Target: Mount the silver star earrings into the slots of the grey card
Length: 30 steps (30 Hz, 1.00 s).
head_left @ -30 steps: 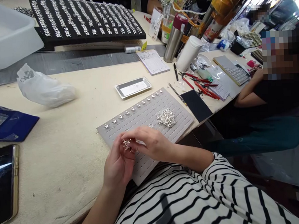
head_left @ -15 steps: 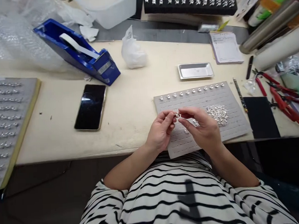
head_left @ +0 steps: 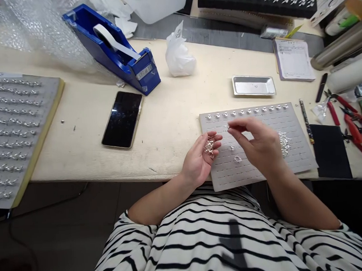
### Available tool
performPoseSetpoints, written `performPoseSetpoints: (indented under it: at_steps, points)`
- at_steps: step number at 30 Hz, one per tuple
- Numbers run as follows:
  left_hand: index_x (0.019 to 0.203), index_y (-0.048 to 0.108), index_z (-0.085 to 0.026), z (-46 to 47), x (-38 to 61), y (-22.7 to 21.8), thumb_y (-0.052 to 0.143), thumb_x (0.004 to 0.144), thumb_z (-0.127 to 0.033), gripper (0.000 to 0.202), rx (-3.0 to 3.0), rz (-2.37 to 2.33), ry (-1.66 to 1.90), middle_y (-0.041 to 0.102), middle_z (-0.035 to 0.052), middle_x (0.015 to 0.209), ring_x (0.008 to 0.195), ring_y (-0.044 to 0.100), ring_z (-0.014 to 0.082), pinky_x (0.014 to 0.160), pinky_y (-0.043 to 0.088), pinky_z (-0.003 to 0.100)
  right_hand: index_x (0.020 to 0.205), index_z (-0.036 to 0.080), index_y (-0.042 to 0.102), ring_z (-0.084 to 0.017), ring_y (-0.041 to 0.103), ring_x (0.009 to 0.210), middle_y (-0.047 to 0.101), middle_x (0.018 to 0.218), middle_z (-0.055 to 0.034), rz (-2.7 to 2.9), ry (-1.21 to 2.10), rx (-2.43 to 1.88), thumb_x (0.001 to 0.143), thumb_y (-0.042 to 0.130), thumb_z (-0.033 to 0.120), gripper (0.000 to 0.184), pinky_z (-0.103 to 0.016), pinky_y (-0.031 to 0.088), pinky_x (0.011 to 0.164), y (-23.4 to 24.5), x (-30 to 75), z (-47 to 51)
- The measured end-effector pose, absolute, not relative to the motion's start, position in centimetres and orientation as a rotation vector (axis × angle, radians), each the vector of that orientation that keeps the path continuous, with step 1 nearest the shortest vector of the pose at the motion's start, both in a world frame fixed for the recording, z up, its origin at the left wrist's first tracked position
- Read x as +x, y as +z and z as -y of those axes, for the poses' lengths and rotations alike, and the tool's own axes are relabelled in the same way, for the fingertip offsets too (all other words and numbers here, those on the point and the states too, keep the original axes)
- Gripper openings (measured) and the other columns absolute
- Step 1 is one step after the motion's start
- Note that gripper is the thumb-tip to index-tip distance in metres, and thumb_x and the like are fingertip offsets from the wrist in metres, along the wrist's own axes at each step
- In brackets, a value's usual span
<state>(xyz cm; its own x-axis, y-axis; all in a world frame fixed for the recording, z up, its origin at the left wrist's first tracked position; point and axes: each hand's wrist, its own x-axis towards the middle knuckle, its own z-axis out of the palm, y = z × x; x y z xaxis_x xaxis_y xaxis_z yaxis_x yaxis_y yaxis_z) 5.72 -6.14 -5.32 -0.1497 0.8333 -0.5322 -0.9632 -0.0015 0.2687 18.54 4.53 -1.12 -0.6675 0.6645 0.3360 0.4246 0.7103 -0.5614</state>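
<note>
My left hand (head_left: 199, 160) is cupped palm up at the left edge of a grey slotted display pad (head_left: 298, 158), holding a small cluster of silver rings (head_left: 209, 145). My right hand (head_left: 261, 146) hovers over the pad with thumb and forefinger pinched on one small silver ring (head_left: 228, 128). A row of rings (head_left: 246, 111) is set along the pad's top edge. Two loose rings (head_left: 235, 154) lie on the pad between my hands. A pile of silver rings (head_left: 284, 142) lies on the pad, partly hidden behind my right hand.
A black phone (head_left: 122, 119), a blue tape dispenser (head_left: 117, 54), a crumpled white bag (head_left: 179, 55) and a small metal tray (head_left: 253, 85) lie on the cream table. A filled grey pad (head_left: 15, 130) sits far left. Red pliers (head_left: 352, 122), a black pad (head_left: 330, 151) and a notepad (head_left: 294, 59) are at the right.
My hands have parted: the right lifted one ring away toward the pad's top row, the left opened with the cluster in its palm. The camera swung left and down.
</note>
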Motion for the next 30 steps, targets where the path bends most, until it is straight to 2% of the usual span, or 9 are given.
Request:
performPoseSetpoints:
  at_steps: [3, 6, 11, 15, 19, 24, 30]
  points:
    - [0.105, 0.074, -0.011, 6.7, 5.1, -5.3, 0.047, 0.109, -0.025, 0.03, -0.323, -0.631, 1.577, 0.078, 0.012, 0.112, 0.099, 0.077, 0.0146, 0.085, 0.06, 0.02, 0.107, 0.024, 0.073, -0.021, 0.073, 0.09, 0.079, 0.102, -0.0048, 2.539, 0.556, -0.87, 0.099, 0.063, 0.025, 0.012, -0.036, 0.058, 0.078, -2.5, 17.0, -6.5]
    - [0.113, 0.074, -0.01, 7.0, 4.9, -5.6, 0.044, 0.109, -0.024, 0.033, -0.319, -0.58, 1.576, 0.075, 0.0144, 0.128, 0.118, 0.075, 0.0197, 0.099, 0.059, 0.026, 0.106, 0.022, 0.072, -0.024, 0.071, 0.091, 0.078, 0.103, -0.008, 2.655, 0.561, -0.895, 0.099, 0.06, 0.026, 0.015, -0.039, 0.055, 0.078, -4.0, 15.8, -7.6]
    - [0.123, 0.073, -0.011, 7.3, 5.0, -5.9, 0.045, 0.109, -0.021, 0.033, -0.31, -0.563, 1.578, 0.073, 0.0139, 0.137, 0.126, 0.072, 0.0203, 0.104, 0.058, 0.027, 0.104, 0.021, 0.072, -0.024, 0.069, 0.093, 0.077, 0.102, -0.0085, 2.705, 0.536, -0.887, 0.099, 0.058, 0.026, 0.015, -0.037, 0.053, 0.077, -4.7, 14.8, -7.7]
    - [0.123, 0.074, -0.012, 7.3, 5.1, -6.0, 0.045, 0.109, -0.021, 0.033, -0.283, -0.592, 1.578, 0.072, 0.0133, 0.14, 0.131, 0.069, 0.0211, 0.106, 0.056, 0.028, 0.103, 0.022, 0.071, -0.024, 0.068, 0.092, 0.076, 0.101, -0.0082, 2.715, 0.523, -0.877, 0.099, 0.058, 0.026, 0.014, -0.036, 0.051, 0.075, -4.6, 14.6, -7.6]
    - [0.118, 0.076, -0.014, 7.3, 5.3, -6.1, 0.047, 0.109, -0.02, 0.031, -0.229, -0.606, 1.608, 0.074, 0.0112, 0.135, 0.127, 0.07, 0.019, 0.104, 0.056, 0.026, 0.104, 0.022, 0.07, -0.024, 0.067, 0.091, 0.076, 0.102, -0.0083, 2.706, 0.544, -0.859, 0.099, 0.058, 0.025, 0.014, -0.036, 0.051, 0.077, -4.9, 14.6, -7.6]
    - [0.116, 0.078, -0.018, 7.3, 5.3, -6.2, 0.053, 0.108, -0.024, 0.028, -0.203, -0.635, 1.598, 0.079, 0.0073, 0.115, 0.104, 0.076, 0.0134, 0.089, 0.058, 0.021, 0.107, 0.022, 0.067, -0.023, 0.066, 0.087, 0.076, 0.099, -0.0076, 2.687, 0.582, -0.909, 0.098, 0.059, 0.024, 0.013, -0.036, 0.05, 0.076, -5.1, 14.6, -7.5]
    - [0.113, 0.082, -0.019, 7.5, 5.2, -6.4, 0.058, 0.107, -0.027, 0.026, -0.174, -0.604, 1.604, 0.078, 0.0043, 0.106, 0.092, 0.074, 0.0077, 0.079, 0.057, 0.015, 0.104, 0.023, 0.068, -0.023, 0.067, 0.089, 0.076, 0.101, -0.0073, 2.657, 0.519, -0.886, 0.101, 0.058, 0.028, 0.011, -0.037, 0.05, 0.077, -3.7, 15.4, -7.1]
